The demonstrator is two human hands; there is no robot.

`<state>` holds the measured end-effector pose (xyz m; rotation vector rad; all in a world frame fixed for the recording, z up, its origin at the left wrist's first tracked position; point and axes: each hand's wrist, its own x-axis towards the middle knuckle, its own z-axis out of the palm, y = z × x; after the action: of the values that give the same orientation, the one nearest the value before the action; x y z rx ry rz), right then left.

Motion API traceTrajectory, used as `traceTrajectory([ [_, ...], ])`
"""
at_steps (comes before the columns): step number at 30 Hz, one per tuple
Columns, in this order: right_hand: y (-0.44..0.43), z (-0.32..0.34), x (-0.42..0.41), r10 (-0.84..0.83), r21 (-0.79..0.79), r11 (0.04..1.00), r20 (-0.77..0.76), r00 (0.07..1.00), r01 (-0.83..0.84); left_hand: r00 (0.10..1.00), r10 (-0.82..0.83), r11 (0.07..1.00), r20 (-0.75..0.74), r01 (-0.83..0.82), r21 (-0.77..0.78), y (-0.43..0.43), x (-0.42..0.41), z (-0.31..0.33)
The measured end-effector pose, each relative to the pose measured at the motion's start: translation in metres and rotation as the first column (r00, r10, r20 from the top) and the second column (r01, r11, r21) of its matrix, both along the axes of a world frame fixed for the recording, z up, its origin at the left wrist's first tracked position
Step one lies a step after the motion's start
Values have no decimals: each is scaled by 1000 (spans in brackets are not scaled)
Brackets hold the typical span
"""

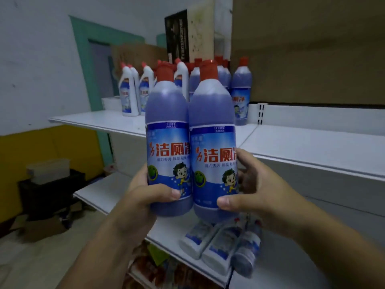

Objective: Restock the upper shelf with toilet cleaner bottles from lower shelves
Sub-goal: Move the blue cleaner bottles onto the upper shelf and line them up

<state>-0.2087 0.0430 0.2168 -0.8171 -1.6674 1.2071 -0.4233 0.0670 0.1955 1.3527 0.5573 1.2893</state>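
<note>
Two purple toilet cleaner bottles with red caps and blue labels stand upright side by side in front of me. My left hand [143, 197] grips the left bottle [167, 130] near its base. My right hand [258, 188] grips the right bottle [212, 138] low down. Both are held in the air in front of the white upper shelf [100, 122], where several more bottles [241, 90], purple and white, stand at the back. On the lower shelf [170, 228], below my hands, a few bottles [216, 245] lie on their sides.
Cardboard boxes [302, 49] sit above and behind the upper shelf. A green door frame [83, 65] is at the left. A black crate with a clear tub [50, 170] and flattened cardboard lie on the floor at the left. Packaged goods fill the bottom shelf.
</note>
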Motion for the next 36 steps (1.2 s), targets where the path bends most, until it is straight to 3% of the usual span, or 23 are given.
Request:
traceTrajectory([
  [6, 38, 75, 13, -229, 154, 962, 4, 973, 225, 997, -53, 981, -49, 61, 182, 70, 36, 81],
  [10, 72, 107, 23, -357, 151, 919, -72, 931, 364, 992, -118, 979, -32, 122, 161, 129, 48, 117],
  [14, 115, 126, 36, -453, 139, 876, -93, 887, 462, 990, -20, 991, -137, 38, 128, 188, 36, 135],
  [19, 177, 134, 45, -599, 84, 790, -109, 793, 608, 943, 83, 986, -324, -30, 165, 240, 26, 132],
  [24, 217, 122, 50, -671, 48, 741, 64, 739, 669, 889, 132, 975, -439, -36, 219, 283, 20, 113],
  [27, 232, 99, 46, -693, 35, 721, 81, 717, 692, 853, 221, 954, -473, -89, 286, 299, 20, 95],
  [31, 241, 81, 50, -736, 127, 676, 82, 672, 726, 844, 267, 935, -465, -110, 338, 308, 17, 85],
  [36, 245, 73, 50, -753, 229, 658, 219, 621, 717, 820, 198, 947, -536, -18, 322, 311, 15, 77],
])
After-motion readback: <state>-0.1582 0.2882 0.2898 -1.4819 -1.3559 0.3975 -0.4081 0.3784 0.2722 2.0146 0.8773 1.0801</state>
